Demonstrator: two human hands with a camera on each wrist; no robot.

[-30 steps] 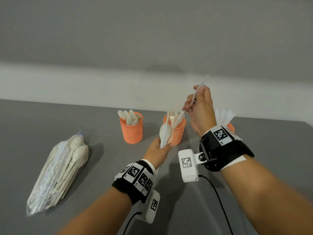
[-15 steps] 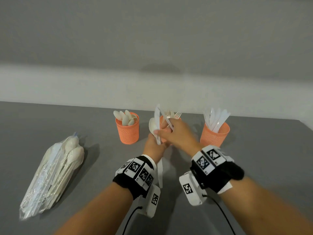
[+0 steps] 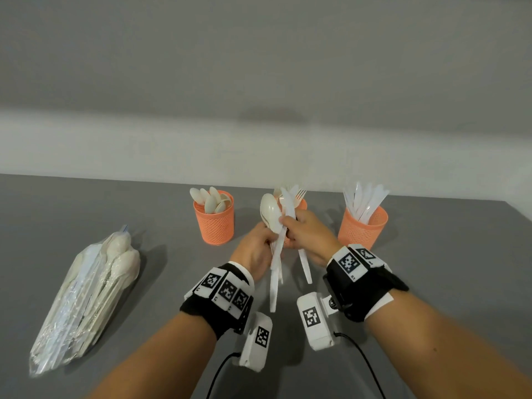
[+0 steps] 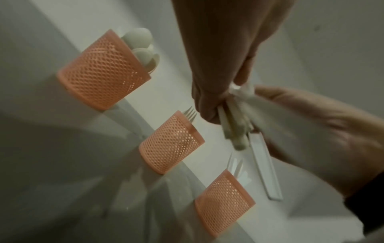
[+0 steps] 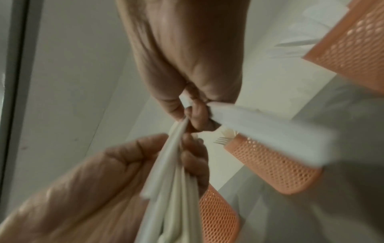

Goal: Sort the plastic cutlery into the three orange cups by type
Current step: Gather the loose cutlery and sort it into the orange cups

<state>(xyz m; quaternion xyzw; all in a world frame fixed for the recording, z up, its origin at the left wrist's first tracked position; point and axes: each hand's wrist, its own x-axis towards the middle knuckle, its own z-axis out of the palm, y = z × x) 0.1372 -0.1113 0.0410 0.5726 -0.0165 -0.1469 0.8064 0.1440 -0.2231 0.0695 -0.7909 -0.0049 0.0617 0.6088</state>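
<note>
Bag of cutlery (image 3: pixel 83 298): clear plastic, lying flat at the table's left, well apart from the cups; stock not yet sorted, spoon bowls showing through.

Spoon cup (image 3: pixel 214 218): leftmost orange cup, spoons standing bowl-up so the type reads at a glance.

Left hand (image 3: pixel 256 249): fingers curled round a small bundle (image 3: pixel 275 272) of mixed pieces, spoon bowl on top, handles hanging down; serves as the holder while the other hand draws from it.

Fork cup (image 4: pixel 170 143): middle cup, mostly hidden behind the hands in the head view, tines showing above.

Right hand (image 3: pixel 308 234): pinches a knife (image 3: pixel 303 263) just beside the bundle, probably to pull it free.

Knife cup (image 3: pixel 364 226): rightmost, knives fanned upright; the likely destination.

Table (image 3: pixel 460 254): grey.
</note>
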